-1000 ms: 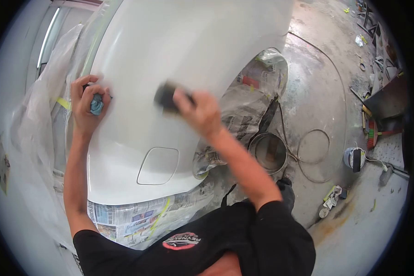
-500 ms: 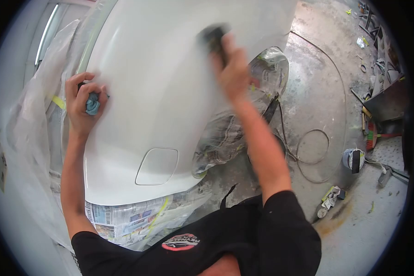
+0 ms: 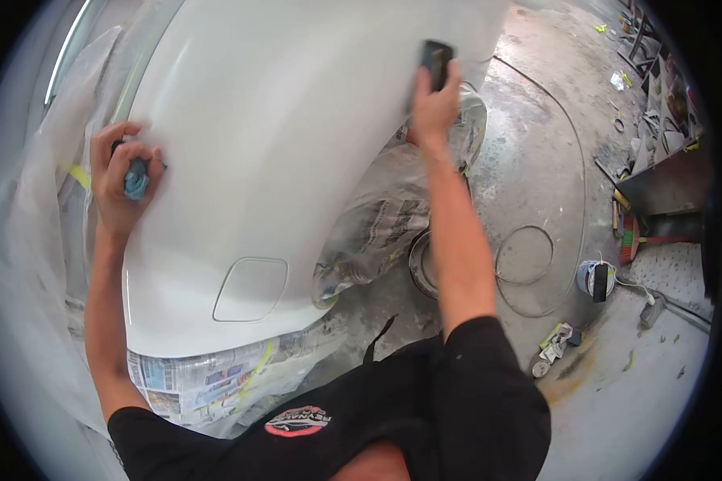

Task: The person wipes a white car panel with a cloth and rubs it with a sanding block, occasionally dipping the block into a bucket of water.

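While the broad, glossy white car panel (image 3: 241, 160) commands the middle of the view, the grey, stained concrete floor (image 3: 537, 160) stretches away past its right edge, and translucent plastic sheeting (image 3: 40, 200) drapes along its left. The whole scene has slid slightly leftward since the earlier frames. Printed newspaper masking (image 3: 192, 373) shows below the panel's near edge, and a crumpled newspaper-and-plastic wheel-arch cover (image 3: 377, 212) bulges from the right side. Out on the floor, a thin dark hose (image 3: 582, 188) curves round into a loop. Low on the panel, towards the near edge, there's a white rounded-square flap (image 3: 251, 289), outlined by a fine seam.

And now the hands! The right hand (image 3: 437, 112) has swept across: a second ago a blur over mid-panel, half a second ago well up the panel, and here it is close to the right edge, near the far end of the wheel-arch cover, and looking sharper. Fingers and thumb are gripping a black rectangular block (image 3: 436, 64); whether its underside meets the paint, I can't tell. Over at the left edge, the left hand (image 3: 120, 192) keeps its spot, curled fingers closed round a crumpled light-blue cloth (image 3: 135, 180), just as before.
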A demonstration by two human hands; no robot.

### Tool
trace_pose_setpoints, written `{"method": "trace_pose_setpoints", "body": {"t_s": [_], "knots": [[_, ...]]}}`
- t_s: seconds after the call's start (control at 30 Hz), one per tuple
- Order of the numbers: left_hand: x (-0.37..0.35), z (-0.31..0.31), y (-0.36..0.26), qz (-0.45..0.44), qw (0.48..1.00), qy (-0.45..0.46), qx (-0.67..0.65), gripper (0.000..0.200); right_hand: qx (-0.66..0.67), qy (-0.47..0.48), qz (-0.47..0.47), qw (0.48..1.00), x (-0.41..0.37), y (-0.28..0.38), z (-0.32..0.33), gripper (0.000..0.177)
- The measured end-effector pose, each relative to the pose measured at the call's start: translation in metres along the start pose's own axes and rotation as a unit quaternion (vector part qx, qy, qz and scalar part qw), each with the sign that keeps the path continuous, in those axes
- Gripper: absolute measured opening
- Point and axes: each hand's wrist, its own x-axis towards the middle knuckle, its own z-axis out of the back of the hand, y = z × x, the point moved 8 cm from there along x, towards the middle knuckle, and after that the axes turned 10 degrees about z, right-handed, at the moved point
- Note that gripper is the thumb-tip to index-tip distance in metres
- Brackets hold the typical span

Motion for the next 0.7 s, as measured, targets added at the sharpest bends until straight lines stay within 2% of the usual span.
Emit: {"method": "trace_pose_setpoints", "body": {"t_s": [0.03,0.07,0.13,0.2,0.27,0.3,0.33,0.37,0.4,0.43,0.47,0.5,0.53,0.57,0.6,0.63,0.67,0.7], "knots": [[-0.003,0.001,-0.001,-0.002,1.000,0.003,0.003,0.025,-0.012,0.021,-0.102,0.994,0.018,-0.027,0.003,0.071],[-0.001,0.002,-0.001,-0.008,1.000,-0.001,0.006,0.025,-0.042,0.053,-0.126,0.990,0.027,-0.038,0.002,0.076],[0.000,0.003,-0.002,-0.011,1.000,-0.009,0.009,0.024,0.002,0.087,-0.127,0.988,0.025,-0.051,0.007,0.076],[-0.001,0.003,-0.002,-0.029,0.999,-0.020,0.015,0.026,0.008,0.115,-0.088,0.989,-0.006,-0.063,0.028,0.076],[-0.004,0.004,0.001,-0.028,0.998,-0.034,0.034,0.031,-0.035,0.196,-0.076,0.977,-0.066,-0.082,0.063,0.075],[-0.006,0.003,0.001,-0.019,0.998,-0.040,0.052,0.034,-0.037,0.264,-0.102,0.958,-0.109,-0.118,0.085,0.073],[-0.011,0.000,0.005,0.005,0.998,-0.039,0.046,0.032,0.017,0.275,-0.069,0.959,-0.145,-0.133,0.117,0.062],[-0.016,-0.001,0.002,0.015,0.998,-0.058,0.029,0.034,-0.066,0.300,-0.094,0.947,-0.195,-0.187,0.165,0.057],[-0.027,-0.006,-0.005,0.043,0.996,-0.072,0.017,0.034,-0.089,0.352,-0.110,0.925,-0.225,-0.184,0.226,0.057],[-0.039,-0.017,-0.024,0.037,0.997,-0.060,0.033,0.031,-0.148,0.394,-0.156,0.894,-0.271,-0.226,0.299,0.058],[-0.053,-0.033,-0.043,0.026,0.998,-0.058,0.017,0.026,-0.194,0.403,-0.104,0.889,-0.302,-0.241,0.375,0.060],[-0.072,-0.056,-0.064,0.009,0.999,-0.029,0.031,0.019,-0.265,0.423,-0.208,0.841,-0.331,-0.243,0.456,0.059],[-0.086,-0.073,-0.082,0.009,0.999,-0.046,-0.024,0.011,-0.329,0.423,-0.250,0.806,-0.372,-0.277,0.550,0.075],[-0.098,-0.095,-0.101,-0.018,1.000,-0.005,0.008,0.005,-0.399,0.464,-0.361,0.703,-0.392,-0.269,0.620,0.081],[-0.105,-0.103,-0.114,-0.013,0.999,-0.026,0.021,0.007,-0.455,0.521,-0.450,0.565,-0.412,-0.249,0.689,0.088],[-0.111,-0.112,-0.126,-0.008,0.998,-0.045,0.035,0.011,-0.475,0.553,-0.495,0.474,-0.420,-0.222,0.723,0.087],[-0.117,-0.126,-0.136,0.000,0.999,-0.038,0.024,0.008,-0.474,0.561,-0.507,0.450,-0.420,-0.205,0.728,0.087],[-0.125,-0.141,-0.146,0.009,0.999,-0.034,0.014,0.006,-0.468,0.561,-0.512,0.452,-0.416,-0.192,0.725,0.086]]}}
